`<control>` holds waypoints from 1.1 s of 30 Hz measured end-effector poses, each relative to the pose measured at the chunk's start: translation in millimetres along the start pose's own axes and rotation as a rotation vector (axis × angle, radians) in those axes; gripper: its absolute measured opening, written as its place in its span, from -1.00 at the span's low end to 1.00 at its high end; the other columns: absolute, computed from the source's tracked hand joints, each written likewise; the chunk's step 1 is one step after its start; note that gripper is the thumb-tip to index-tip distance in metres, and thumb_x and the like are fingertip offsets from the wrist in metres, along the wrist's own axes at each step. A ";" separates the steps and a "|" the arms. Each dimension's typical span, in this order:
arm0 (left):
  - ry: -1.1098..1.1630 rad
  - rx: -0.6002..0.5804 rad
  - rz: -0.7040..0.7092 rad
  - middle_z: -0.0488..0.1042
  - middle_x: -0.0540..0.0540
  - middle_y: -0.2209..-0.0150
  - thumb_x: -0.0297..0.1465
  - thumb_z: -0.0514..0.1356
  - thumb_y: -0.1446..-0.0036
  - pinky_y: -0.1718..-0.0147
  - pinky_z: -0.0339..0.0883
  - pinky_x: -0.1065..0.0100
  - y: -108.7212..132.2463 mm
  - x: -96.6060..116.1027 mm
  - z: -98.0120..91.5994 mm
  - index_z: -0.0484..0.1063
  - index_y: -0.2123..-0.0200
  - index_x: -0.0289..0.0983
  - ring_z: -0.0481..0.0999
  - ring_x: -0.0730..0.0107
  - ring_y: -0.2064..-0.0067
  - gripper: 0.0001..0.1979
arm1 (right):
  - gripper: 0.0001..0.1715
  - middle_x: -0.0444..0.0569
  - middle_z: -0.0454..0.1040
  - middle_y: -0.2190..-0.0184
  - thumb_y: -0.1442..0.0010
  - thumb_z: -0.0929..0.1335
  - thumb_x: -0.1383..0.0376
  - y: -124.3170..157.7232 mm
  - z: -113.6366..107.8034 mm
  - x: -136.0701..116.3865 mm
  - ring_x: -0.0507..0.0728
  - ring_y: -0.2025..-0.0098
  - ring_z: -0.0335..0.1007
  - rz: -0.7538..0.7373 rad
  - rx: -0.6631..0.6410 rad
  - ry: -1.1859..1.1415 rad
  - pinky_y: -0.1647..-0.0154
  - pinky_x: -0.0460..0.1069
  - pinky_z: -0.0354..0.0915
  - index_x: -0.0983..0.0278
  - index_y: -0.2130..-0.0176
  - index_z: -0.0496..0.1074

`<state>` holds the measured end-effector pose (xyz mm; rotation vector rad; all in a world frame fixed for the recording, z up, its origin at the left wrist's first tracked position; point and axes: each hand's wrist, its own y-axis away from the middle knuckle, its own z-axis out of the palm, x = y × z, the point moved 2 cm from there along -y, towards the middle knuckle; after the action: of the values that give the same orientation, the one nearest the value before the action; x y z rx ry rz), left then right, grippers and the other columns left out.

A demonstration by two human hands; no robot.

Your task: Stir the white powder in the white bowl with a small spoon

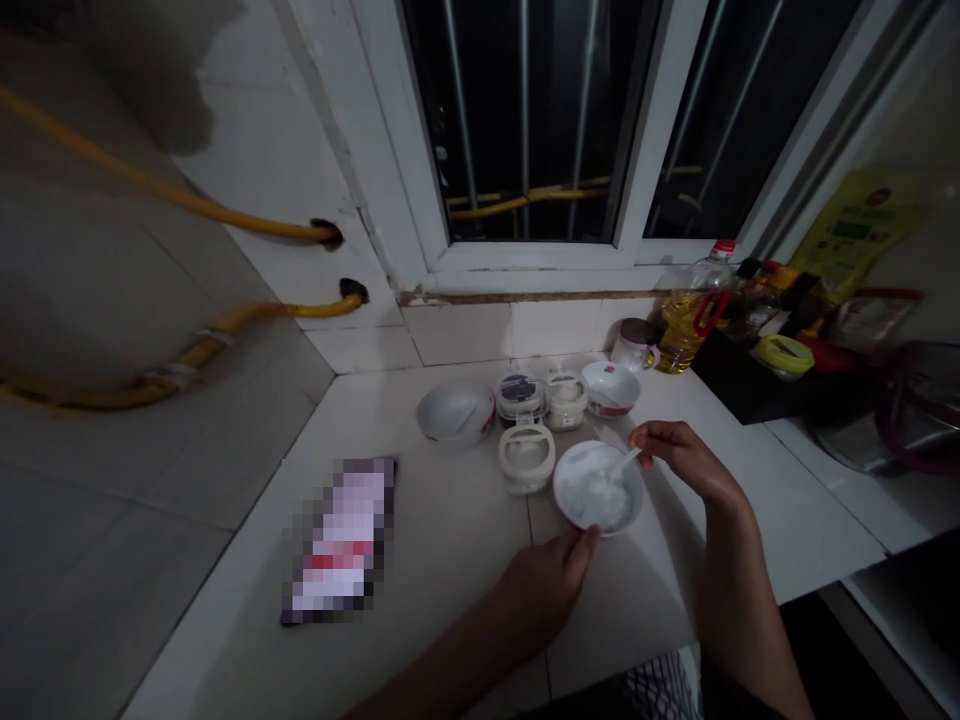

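A small white bowl [598,487] full of a white substance stands on the white tiled counter [442,560]. My left hand [544,580] rests against the bowl's near rim, thumb and fingers closed on it. My right hand [675,450] is beside the bowl's right edge, fingers pinched on the handle of a white spoon [621,466] whose bowl end dips into the white substance.
Behind stand an empty white bowl [455,412], another white bowl [610,387], three small lidded containers [526,455], a mug [635,345], an oil bottle [690,315] and packets and bottles at right. A blurred flat object [341,540] lies at left. Yellow hoses [225,330] cross the left wall.
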<state>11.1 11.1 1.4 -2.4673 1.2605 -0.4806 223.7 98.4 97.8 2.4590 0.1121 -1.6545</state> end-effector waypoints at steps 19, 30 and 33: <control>-0.022 0.017 0.001 0.51 -0.31 0.14 -0.54 -0.09 -0.24 0.42 0.49 0.33 -0.3 -0.4 0.7 0.15 -0.14 -0.41 0.57 0.27 0.29 -0.60 | -0.78 -0.09 0.43 0.50 -0.25 0.22 0.28 0.1 65.1 -24.6 0.09 0.38 0.32 -0.599 0.340 0.109 0.21 0.02 0.24 0.25 0.36 0.40; -0.033 0.025 0.011 0.51 -0.33 0.16 -0.56 -0.06 -0.21 0.45 0.49 0.31 -0.3 -0.3 2.4 0.18 -0.12 -0.44 0.58 0.24 0.30 -0.60 | -0.79 -0.10 0.43 0.52 -0.26 0.23 0.32 10.1 46.6 -22.6 0.12 0.33 0.37 -0.751 0.355 0.291 0.05 0.08 0.24 0.22 0.37 0.41; -0.031 0.034 0.015 0.52 -0.33 0.18 -0.58 -0.08 -0.21 0.45 0.50 0.31 -1.6 0.5 -1.2 0.19 -0.10 -0.48 0.58 0.25 0.32 -0.62 | -0.69 -0.09 0.42 0.53 -0.25 0.25 0.18 8.2 27.1 -13.6 0.10 0.38 0.36 -0.464 0.293 0.194 0.28 -0.02 0.26 0.25 0.46 0.40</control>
<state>11.9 11.4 3.2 -2.4263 1.2468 -0.4543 195.1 85.8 101.2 2.9892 0.5392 -1.6875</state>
